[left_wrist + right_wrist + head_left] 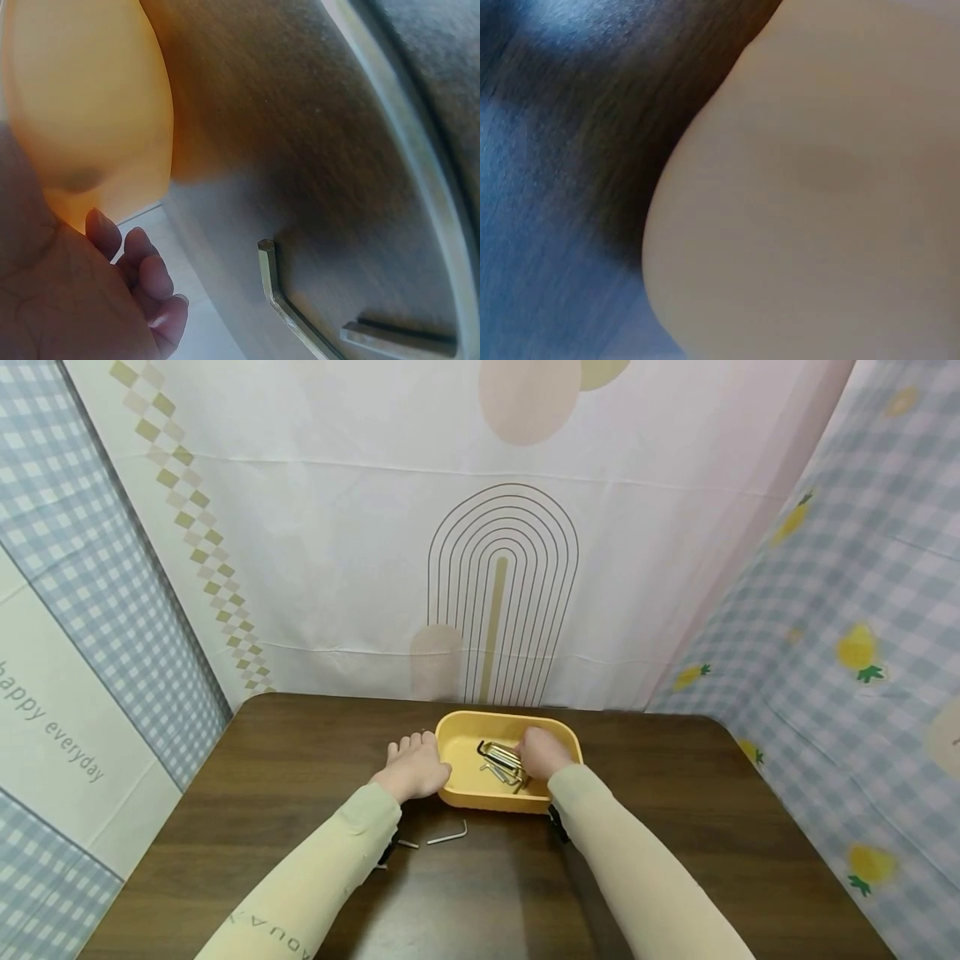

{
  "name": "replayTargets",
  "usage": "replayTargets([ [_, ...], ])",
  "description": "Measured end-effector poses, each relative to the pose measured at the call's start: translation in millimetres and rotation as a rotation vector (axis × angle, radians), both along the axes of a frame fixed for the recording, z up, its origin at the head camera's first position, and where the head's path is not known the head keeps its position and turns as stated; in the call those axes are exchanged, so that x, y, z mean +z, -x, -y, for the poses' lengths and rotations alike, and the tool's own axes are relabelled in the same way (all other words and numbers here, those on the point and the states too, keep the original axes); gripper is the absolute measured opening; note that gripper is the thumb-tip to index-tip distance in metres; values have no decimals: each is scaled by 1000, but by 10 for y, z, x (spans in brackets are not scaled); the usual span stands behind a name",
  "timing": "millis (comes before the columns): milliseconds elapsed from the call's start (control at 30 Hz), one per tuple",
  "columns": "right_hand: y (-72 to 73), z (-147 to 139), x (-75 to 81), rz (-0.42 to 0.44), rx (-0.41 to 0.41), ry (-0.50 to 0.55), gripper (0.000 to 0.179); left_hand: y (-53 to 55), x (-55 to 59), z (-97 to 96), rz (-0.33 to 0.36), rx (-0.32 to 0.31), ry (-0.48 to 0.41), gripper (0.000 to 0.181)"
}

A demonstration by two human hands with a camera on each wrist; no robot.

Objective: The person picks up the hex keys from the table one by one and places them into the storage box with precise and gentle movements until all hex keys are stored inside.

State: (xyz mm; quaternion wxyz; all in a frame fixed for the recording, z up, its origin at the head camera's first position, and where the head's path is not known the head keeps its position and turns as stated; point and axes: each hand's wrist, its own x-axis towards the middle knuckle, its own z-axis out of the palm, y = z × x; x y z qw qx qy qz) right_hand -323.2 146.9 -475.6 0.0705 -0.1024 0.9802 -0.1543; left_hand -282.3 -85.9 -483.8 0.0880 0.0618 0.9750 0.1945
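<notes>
A yellow tray (461, 781) stands near the table's far edge, with several metal hex keys (501, 760) and a black one in its right half. My right hand (543, 752) reaches down into the tray's right side, its fingertips at the hex keys; I cannot tell whether it grips any. The right wrist view is filled by the tray's outer wall (802, 225). Just outside the tray's left end, my left hand (414, 767) holds nothing, its fingers (156, 277) loosely bent. An L-shaped hex key (447, 837) lies on the table in front of the tray.
More loose hex keys (407, 844) lie beneath the left forearm, partly hidden by it. The dark wooden table (315, 752) backs onto a white patterned curtain (352, 568). A blue checked curtain (810, 693) hangs along the right side.
</notes>
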Motion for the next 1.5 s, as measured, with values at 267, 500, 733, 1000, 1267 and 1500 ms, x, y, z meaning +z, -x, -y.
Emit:
replayTargets([
  [267, -167, -104, 124, -122, 29, 82, 15, -89, 91, -43, -24, -13, 6, 60],
  [500, -395, -472, 289, -359, 29, 34, 19, -75, 64, -64, -31, -7, 17, 50],
  [733, -503, -813, 226, -260, -100, -105, 49, -68, 111, -30, -45, -3, 14, 43],
  [1000, -475, -971, 124, 8, -36, -32, 50, -26, 75, -44, -36, 0, -1, 47],
  [1267, -414, -834, 181, 116, -37, -122, 40, -147, 142, 40, -94, 11, -7, 44],
  [1500, -406, -839, 116, 78, -83, -197, 41, -251, 19, 50, -263, -5, -5, 35],
])
